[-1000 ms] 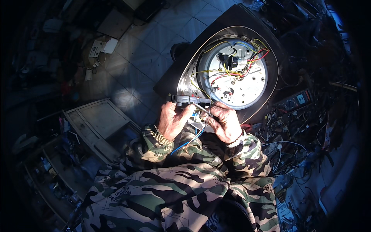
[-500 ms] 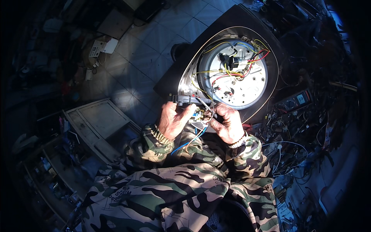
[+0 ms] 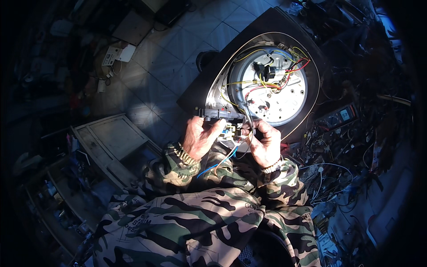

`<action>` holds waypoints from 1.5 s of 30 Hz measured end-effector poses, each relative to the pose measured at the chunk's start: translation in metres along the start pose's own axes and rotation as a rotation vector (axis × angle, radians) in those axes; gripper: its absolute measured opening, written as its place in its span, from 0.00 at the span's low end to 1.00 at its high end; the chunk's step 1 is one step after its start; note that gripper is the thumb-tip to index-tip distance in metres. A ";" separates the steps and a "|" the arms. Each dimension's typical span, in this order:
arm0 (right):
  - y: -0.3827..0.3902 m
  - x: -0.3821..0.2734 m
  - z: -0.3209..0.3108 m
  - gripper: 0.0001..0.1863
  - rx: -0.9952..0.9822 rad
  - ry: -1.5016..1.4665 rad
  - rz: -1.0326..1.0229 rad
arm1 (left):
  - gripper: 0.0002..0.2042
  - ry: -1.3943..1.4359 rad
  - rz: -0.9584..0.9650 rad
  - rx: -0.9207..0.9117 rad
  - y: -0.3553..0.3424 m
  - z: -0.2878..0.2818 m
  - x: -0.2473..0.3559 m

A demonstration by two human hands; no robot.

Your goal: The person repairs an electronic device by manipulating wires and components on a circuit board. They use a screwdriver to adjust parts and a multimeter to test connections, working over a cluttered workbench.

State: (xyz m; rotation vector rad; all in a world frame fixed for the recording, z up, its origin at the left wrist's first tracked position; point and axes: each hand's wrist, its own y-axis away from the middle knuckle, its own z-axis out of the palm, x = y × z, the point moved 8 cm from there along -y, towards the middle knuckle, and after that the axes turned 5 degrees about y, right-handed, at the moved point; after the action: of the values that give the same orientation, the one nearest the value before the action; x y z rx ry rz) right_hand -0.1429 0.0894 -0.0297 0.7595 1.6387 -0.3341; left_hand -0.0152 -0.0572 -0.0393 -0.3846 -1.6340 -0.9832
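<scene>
My left hand [image 3: 198, 139] is closed around the end of a dark grey plastic housing [image 3: 215, 114], its thumb against a small terminal block [image 3: 229, 131] with white, yellowish and blue parts. My right hand [image 3: 267, 144] pinches at the block's right side; what lies between those fingertips is too small to make out. A thin grey wire [image 3: 250, 119] loops past the right fingers. Blue and brown wires [image 3: 224, 159] hang from below the block toward my lap. Just beyond both hands is an opened appliance with a round metal plate [image 3: 284, 104], crossed by red and yellow wires [image 3: 267, 84].
The appliance's dark angular casing [image 3: 195, 91] surrounds the plate. To the right, a multimeter [image 3: 340, 116] with a lit display lies among tangled wires and scraps. A pale wooden cabinet piece [image 3: 113, 142] stands at left. A white box [image 3: 111, 56] sits farther off beside the tiled floor [image 3: 173, 66].
The right fingers have shifted slightly at the block, showing more of it. A slim silvery piece that slanted above the block no longer shows there, and the grey wire now bows across the right fingers.
</scene>
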 end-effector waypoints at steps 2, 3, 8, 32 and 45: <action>-0.001 -0.005 0.001 0.10 -0.005 -0.058 -0.011 | 0.14 0.006 -0.023 0.016 -0.001 -0.002 0.001; -0.002 -0.007 -0.001 0.11 0.031 -0.075 -0.001 | 0.13 0.009 -0.014 0.015 -0.002 -0.002 0.000; 0.006 -0.006 -0.016 0.15 0.127 0.022 0.075 | 0.13 0.035 0.008 0.009 -0.003 -0.004 -0.002; 0.035 -0.055 -0.049 0.13 0.167 0.579 -0.198 | 0.11 0.045 0.012 -0.053 -0.008 -0.009 -0.004; -0.013 -0.059 0.018 0.14 -0.087 0.782 -0.284 | 0.11 0.097 -0.001 -0.005 -0.005 -0.012 -0.004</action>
State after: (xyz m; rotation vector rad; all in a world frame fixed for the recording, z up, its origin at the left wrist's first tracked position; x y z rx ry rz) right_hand -0.1342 0.0513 0.0206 0.6224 2.4938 -0.1637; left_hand -0.0100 -0.0684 -0.0453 -0.3345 -1.5443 -0.9920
